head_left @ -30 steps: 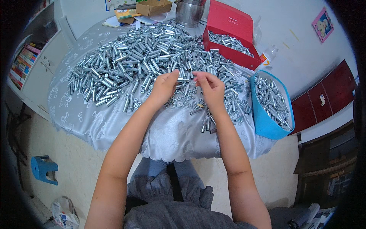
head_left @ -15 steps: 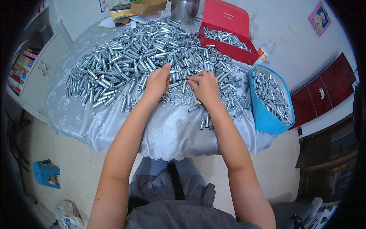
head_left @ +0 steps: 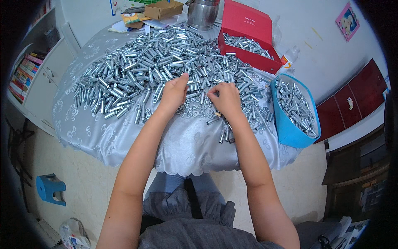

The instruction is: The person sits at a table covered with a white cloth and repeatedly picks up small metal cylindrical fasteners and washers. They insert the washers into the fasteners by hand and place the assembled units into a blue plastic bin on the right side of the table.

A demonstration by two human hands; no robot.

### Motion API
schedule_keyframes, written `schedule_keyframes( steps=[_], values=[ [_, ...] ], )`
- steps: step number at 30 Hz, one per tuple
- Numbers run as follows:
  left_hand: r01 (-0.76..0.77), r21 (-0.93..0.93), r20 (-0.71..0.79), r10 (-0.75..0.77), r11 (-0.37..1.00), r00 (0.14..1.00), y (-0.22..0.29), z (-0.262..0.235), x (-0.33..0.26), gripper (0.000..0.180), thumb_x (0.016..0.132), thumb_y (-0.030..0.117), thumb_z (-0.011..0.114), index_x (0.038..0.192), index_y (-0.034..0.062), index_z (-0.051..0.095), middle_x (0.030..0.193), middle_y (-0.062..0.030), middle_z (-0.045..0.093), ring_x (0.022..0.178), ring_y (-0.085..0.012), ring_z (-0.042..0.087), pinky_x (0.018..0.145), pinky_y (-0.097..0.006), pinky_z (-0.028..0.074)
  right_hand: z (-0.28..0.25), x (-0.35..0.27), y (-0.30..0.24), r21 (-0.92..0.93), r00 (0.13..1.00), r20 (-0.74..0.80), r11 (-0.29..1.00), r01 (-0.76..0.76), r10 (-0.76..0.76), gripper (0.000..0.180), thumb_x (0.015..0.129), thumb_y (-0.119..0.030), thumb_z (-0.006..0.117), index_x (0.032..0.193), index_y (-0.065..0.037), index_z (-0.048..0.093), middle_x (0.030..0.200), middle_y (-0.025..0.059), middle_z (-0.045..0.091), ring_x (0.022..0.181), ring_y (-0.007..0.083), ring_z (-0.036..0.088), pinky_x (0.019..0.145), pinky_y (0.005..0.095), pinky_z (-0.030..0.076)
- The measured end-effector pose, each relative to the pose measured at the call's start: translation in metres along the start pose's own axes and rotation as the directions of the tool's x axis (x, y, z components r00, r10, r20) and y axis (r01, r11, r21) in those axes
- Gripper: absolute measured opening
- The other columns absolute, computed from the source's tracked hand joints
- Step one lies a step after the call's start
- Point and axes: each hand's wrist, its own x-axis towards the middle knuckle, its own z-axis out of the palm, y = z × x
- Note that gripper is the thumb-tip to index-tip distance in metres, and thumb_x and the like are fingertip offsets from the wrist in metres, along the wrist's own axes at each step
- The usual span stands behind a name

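Observation:
A wide heap of silver metal sleeve anchors [head_left: 137, 66] covers the table in front of me. My left hand [head_left: 174, 96] is at the heap's near edge, fingers curled and thumb pointing up and away; whatever it grips is hidden behind the hand. To its right, my right hand [head_left: 227, 99] has thumb and fingertips drawn together in a pinch, and I cannot make out what is between them. Small metal nuts and washers [head_left: 192, 110] lie scattered between my two wrists. Several loose sleeves [head_left: 224, 135] rest by my right wrist.
A blue fabric bin [head_left: 286, 128] full of bolts stands at the table's right edge. Behind it are an open red box [head_left: 248, 60] of metal parts and a clear bottle [head_left: 290, 56]. A metal pot [head_left: 202, 15] and a cardboard box [head_left: 163, 10] stand at the back. Silvery cloth [head_left: 182, 145] covers the table.
My right hand's fingers have curled in closer, and its fingertips have moved slightly right. My left hand keeps nearly the same pose. The whole view has shifted slightly.

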Motion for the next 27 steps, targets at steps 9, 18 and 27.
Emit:
schedule_keyframes(
  steps=[9,18,27],
  values=[
    [-0.055,0.101,0.017,0.054,0.993,0.998,-0.005,-0.001,0.002,0.045,0.088,0.04,0.045,0.055,0.0095,0.045,0.046,0.004,0.039,0.038,-0.0048,0.033,0.037,-0.022,0.026,0.005,0.001,0.002,0.456,0.987,-0.103,0.876,0.157,-0.123,0.011,0.078,-0.011,0.059,0.085,-0.003,0.057,0.081,0.0056,0.059,0.073,0.018,0.055,0.067,0.0313,0.043],
    [-0.047,0.147,0.051,0.04,0.988,0.998,-0.005,0.003,-0.001,0.042,0.088,0.04,0.046,0.056,0.0134,0.04,0.048,0.0051,0.034,0.039,-0.0056,0.029,0.037,-0.022,0.024,0.002,0.002,-0.013,0.954,0.99,0.142,0.266,-0.139,0.008,0.012,0.086,-0.012,0.054,0.091,-0.001,0.056,0.077,0.0013,0.057,0.068,0.0058,0.053,0.057,0.0186,0.043],
    [0.027,0.135,0.052,-0.034,0.99,0.998,0.0,0.003,-0.003,0.041,0.087,0.042,0.046,0.058,0.0133,0.04,0.048,0.0049,0.034,0.04,-0.0055,0.031,0.039,-0.022,0.025,0.001,0.002,-0.016,0.963,0.98,0.199,0.185,-0.198,0.012,0.014,0.086,-0.013,0.054,0.091,0.0,0.055,0.075,0.0018,0.057,0.067,0.0069,0.054,0.055,0.0193,0.043]
  ],
)
